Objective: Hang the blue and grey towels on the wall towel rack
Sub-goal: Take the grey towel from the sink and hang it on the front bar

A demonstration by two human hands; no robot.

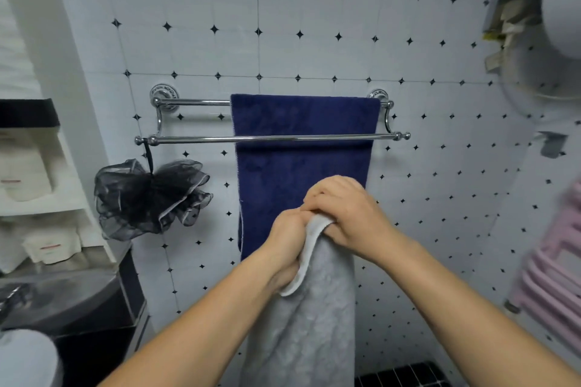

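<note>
Your left hand [287, 240] and right hand [344, 209] both clenched on the soft grey towel's [309, 324] top edge, navy blue terry towel [301, 166] draped over the chrome double-bar wall rack [195, 138]

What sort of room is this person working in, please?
Most likely a bathroom: a chrome towel rack on the tiled wall, a blue towel draped over it, and a black mesh bath sponge hanging from its front bar.
</note>
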